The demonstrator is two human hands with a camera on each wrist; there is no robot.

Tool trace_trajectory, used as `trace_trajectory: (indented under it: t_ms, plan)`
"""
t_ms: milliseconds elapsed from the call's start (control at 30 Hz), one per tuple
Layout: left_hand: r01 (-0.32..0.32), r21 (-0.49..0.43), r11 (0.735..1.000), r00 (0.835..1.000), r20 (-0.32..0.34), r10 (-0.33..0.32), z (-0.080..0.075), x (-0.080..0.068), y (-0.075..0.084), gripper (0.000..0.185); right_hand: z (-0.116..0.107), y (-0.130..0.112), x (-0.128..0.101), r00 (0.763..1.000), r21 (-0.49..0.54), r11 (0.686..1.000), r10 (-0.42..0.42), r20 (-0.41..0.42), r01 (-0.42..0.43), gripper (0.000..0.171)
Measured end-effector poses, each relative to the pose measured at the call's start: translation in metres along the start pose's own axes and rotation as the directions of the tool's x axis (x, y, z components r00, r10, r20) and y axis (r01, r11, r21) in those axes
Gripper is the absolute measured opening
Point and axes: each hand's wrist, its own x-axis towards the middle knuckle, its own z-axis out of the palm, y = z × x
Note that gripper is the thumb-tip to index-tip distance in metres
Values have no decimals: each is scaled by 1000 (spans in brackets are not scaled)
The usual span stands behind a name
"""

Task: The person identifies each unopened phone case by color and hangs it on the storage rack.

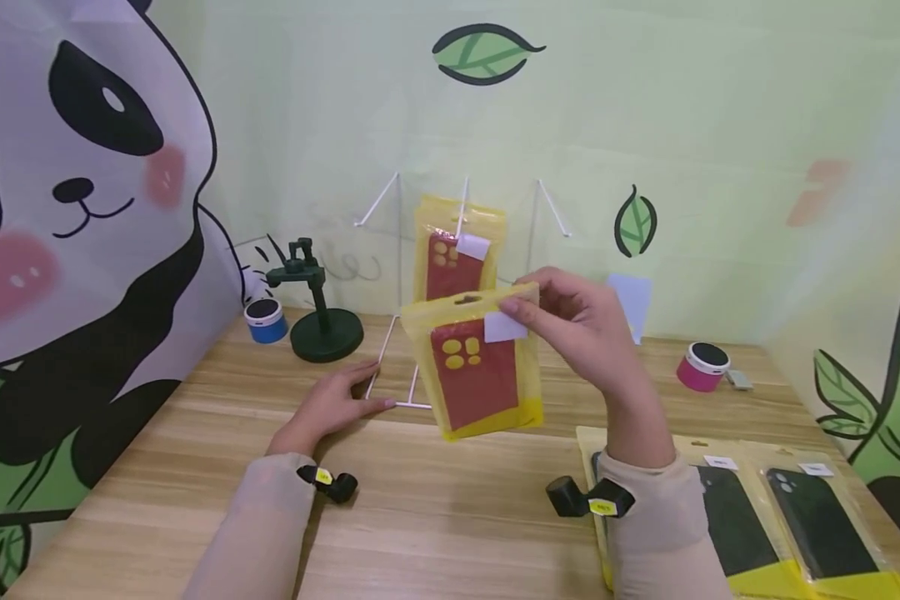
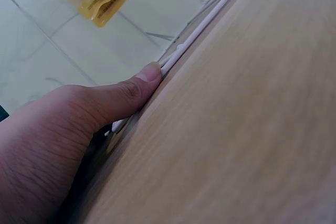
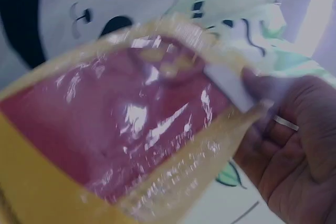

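Evidently light and crinkly — red phone case in yellow packet [image 1: 474, 367] held up above the table's [image 1: 450, 517] middle, pinched at its top corner by right hand [image 1: 581, 329]; likely slippery film, best gripped near the stiffer header. Left hand [image 1: 330, 406] flat, fingers straight, pressing white wire rack [image 1: 397, 367] base — packet's hang hole blurred.

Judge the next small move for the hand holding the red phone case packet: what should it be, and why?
Probably lift the packet up and back so its hang hole meets the middle hook. The right hand pinches its top edge below that hook, where another red packet hangs, and the left hand steadies the rack's base.
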Motion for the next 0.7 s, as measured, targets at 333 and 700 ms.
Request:
trace_trajectory:
  t_ms: [333, 700]
  plan:
    - [3, 14, 1000, 1000, 3, -3, 6, 0, 1, 84, 21, 12, 30, 936, 94, 978, 205, -286, -186, 22]
    - [23, 9, 1000, 1000, 1, -23, 1, 2, -1, 83, 36, 43, 48, 846, 135, 947, 320, -426, -291, 33]
